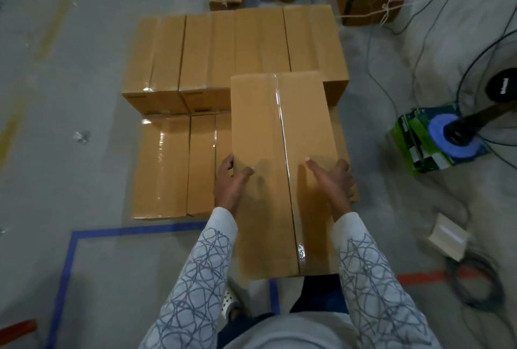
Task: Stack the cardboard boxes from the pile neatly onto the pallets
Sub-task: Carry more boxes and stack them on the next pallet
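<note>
The left hand [230, 181] and right hand [334, 181] gripped the long brown taped cardboard box [279, 125] between them by its side edges, thumbs on top, above the stacked brown cardboard boxes [195, 52].

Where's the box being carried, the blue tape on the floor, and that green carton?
carried box [260, 125]: head view, left half of its top face.
blue tape [134, 230]: head view, the far horizontal strip.
green carton [402, 139]: head view, its left side.
</note>
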A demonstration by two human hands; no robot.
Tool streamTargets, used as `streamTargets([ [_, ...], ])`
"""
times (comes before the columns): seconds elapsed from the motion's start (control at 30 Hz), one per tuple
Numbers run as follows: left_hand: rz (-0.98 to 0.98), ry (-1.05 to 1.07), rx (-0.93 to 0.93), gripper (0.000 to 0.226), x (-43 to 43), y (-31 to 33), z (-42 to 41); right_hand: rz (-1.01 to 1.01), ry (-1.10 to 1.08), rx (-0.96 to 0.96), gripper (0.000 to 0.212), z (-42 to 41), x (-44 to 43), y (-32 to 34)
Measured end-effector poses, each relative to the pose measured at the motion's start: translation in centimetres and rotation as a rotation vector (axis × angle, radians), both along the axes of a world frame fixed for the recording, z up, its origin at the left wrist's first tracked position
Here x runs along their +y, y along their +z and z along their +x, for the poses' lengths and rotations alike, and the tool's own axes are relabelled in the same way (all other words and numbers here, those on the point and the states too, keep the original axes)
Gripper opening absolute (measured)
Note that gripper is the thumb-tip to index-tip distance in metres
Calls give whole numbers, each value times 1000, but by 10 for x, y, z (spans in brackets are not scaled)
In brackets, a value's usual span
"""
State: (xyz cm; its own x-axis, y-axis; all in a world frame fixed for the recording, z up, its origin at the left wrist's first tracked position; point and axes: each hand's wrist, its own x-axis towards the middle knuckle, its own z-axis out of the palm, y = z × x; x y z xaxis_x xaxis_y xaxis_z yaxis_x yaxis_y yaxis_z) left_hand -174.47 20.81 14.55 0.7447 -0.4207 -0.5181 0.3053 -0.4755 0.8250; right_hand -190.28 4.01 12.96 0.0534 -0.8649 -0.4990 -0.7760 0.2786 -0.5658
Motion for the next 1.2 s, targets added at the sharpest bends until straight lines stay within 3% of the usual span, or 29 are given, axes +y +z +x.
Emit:
streamTargets([
  [0.3,79,-53,157,54,-167,-66,-49,72,32,80,111,-57,-167,-75],
  [0.67,109,-46,284,76,-272,-220,-29,111,-4,107,115,-54,-271,-219],
  [0.77,118,-46,264,74,-284,-261,-22,163,-29,51,128,-60,-279,-253],
  [0.83,134,-21,246,71,-289,-284,-24,180,-21,39,122,-67,-283,-273],
  [1.0,143,3,204,71,-294,-296,-31,151,-108,-34,99,-72,-293,-299],
  [1.2,125,-54,284,74,-315,-286,-32,154,-152,-96,102,-43,-296,-277],
])
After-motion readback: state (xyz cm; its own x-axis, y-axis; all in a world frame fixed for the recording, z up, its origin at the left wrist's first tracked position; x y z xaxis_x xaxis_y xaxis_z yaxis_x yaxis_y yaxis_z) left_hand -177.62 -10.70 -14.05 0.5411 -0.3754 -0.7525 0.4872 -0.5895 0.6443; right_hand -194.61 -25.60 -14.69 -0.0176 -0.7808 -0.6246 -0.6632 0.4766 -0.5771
